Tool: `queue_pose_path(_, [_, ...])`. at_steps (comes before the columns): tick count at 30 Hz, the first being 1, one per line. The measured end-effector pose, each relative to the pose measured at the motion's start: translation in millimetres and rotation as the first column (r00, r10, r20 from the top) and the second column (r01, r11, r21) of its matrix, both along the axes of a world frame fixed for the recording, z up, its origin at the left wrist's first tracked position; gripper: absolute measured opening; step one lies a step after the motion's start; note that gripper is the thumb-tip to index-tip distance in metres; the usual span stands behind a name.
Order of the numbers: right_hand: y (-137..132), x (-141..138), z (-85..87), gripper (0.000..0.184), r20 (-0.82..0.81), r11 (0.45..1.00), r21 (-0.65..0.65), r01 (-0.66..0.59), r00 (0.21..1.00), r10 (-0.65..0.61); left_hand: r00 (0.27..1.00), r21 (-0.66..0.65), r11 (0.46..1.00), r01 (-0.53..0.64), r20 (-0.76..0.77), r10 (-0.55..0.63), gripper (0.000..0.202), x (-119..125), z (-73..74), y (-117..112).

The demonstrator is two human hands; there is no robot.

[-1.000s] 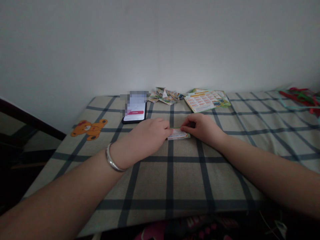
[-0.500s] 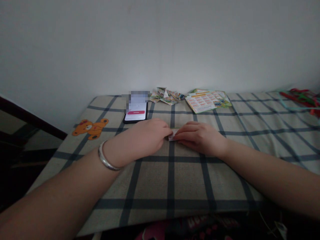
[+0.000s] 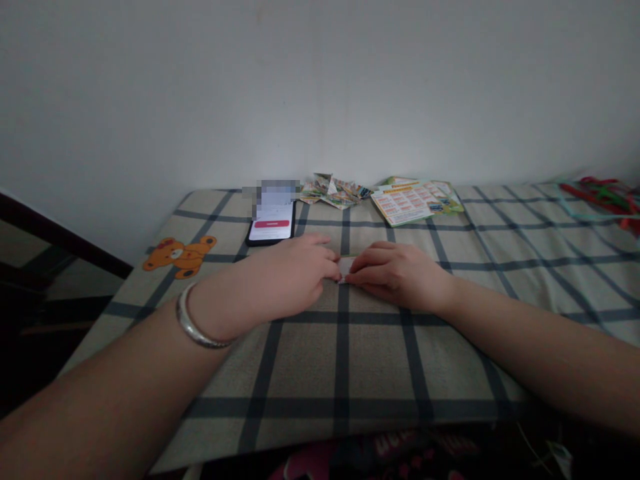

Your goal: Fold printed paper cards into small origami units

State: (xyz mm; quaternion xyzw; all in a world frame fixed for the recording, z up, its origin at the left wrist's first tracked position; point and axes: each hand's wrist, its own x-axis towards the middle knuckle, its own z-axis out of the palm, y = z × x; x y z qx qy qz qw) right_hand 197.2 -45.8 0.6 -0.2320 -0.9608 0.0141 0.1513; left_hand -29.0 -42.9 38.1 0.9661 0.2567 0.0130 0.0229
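Observation:
A small piece of folded paper (image 3: pixel 345 267) lies on the checked cloth, mostly covered by my fingers. From the left, my left hand (image 3: pixel 297 270) bends its fingers down onto the paper's left end, with the index finger lifted a little and stretched forward. My right hand (image 3: pixel 397 273) presses its closed fingertips on the right part of the same paper. A silver bangle (image 3: pixel 193 327) circles my left wrist. The thumbs are largely hidden beneath the hands.
Behind my left hand lies a lit phone (image 3: pixel 273 223). Folded printed paper pieces (image 3: pixel 335 192) and a stack of printed cards (image 3: pixel 405 202) lie by the wall. An orange bear cutout (image 3: pixel 183 257) is at left; coloured strips (image 3: pixel 603 197) sit far right on the checked tablecloth (image 3: pixel 380 360).
My left hand has shifted slightly left, and its index finger has lifted and straightened. More of the paper shows between the hands. My right hand stays nearly still.

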Motion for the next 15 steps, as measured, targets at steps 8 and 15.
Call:
queue_pose_path(8, [-0.9, 2.2, -0.1, 0.025, 0.017, 1.000, 0.014, 0.014, 1.000, -0.015, 0.999, -0.162, 0.987, -0.007, 0.038, 0.013, 0.029, -2.7, 6.8, 2.1])
queue_pose_path(15, [-3.6, 2.7, 1.1, 0.026, 0.040, 0.999, 0.045, 0.015, 0.999, -0.017, 0.997, -0.176, 0.982, -0.070, -0.031, 0.065, 0.038, -3.1, 9.2, -4.0])
